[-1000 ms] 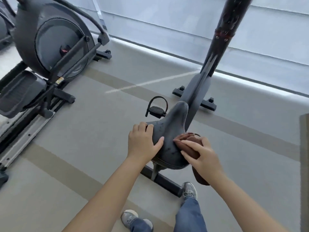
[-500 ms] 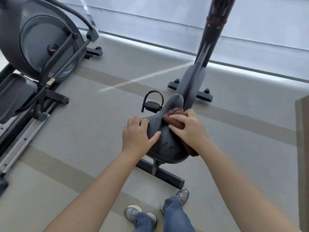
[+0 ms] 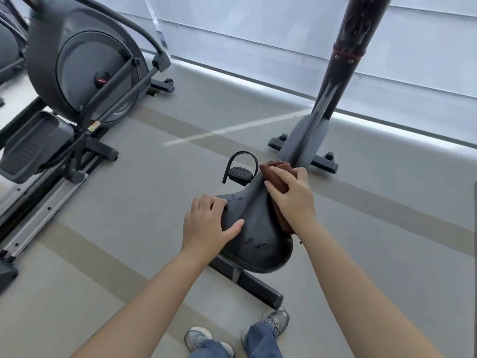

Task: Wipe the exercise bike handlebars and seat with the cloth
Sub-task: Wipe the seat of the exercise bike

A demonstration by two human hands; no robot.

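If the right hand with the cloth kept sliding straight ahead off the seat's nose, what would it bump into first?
Probably the bike's upright frame post. The right hand presses the brown cloth at the seat nose, fingers pointing forward-left, so the strapped pedal is possible instead; depth is unclear.

The right hand [image 3: 291, 195] covered most of the brown cloth [image 3: 275, 174] and the seat [image 3: 258, 228] nose. The handlebars lay beyond the top edge, where the bike post [image 3: 343, 63] was cut off.

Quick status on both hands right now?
Left hand: open, resting flat on the left side of the seat, holding nothing.
Right hand: closed on the brown cloth, pressing it against the seat's nose.
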